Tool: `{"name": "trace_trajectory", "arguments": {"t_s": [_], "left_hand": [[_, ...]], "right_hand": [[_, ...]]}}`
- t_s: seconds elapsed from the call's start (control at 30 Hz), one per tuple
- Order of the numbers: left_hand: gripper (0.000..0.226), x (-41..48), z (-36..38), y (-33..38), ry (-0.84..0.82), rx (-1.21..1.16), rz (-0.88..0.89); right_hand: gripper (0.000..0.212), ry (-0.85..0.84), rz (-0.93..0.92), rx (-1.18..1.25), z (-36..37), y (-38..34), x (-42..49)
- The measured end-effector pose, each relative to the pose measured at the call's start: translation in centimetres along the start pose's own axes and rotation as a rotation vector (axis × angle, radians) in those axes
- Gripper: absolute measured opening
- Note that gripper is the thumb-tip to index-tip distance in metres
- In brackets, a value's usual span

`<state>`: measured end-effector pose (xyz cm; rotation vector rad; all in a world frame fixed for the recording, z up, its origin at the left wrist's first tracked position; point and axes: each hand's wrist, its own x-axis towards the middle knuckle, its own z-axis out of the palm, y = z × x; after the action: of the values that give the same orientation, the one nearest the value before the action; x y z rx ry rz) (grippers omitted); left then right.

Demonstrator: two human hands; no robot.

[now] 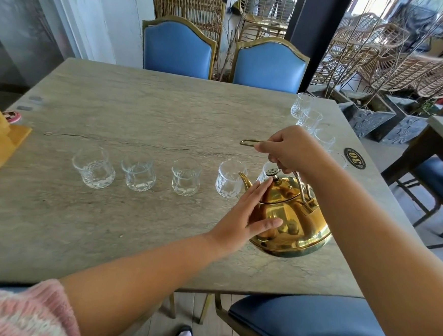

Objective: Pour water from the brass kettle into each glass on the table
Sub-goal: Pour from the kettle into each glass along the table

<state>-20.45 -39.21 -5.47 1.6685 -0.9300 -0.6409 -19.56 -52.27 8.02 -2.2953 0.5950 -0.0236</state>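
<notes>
Fingers of the right hand [286, 149] are clenched around the raised handle [249, 142] of the brass kettle [294, 224], which hangs below that grip, while the left hand [248, 212] lies flat and unclenched against the kettle's side and lid, holding nothing. Out from the grip, the spout [245, 181] points up and to the left at the nearest glass [228, 179] just beyond its tip, so a tilt leftward looks like the coming pour. The row of glasses [137, 173] runs on leftward, more glasses [309, 119] stand behind the right hand, and the table [166, 110] holds them all.
</notes>
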Motion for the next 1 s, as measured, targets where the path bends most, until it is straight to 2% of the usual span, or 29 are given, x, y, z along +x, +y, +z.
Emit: {"name": "trace_trajectory", "arguments": {"t_s": [1.0], "left_hand": [[0.084, 0.36, -0.17, 0.12, -0.011, -0.007, -0.005]], "right_hand": [[0.033, -0.026, -0.01, -0.039, -0.17, -0.31, -0.01]]}}
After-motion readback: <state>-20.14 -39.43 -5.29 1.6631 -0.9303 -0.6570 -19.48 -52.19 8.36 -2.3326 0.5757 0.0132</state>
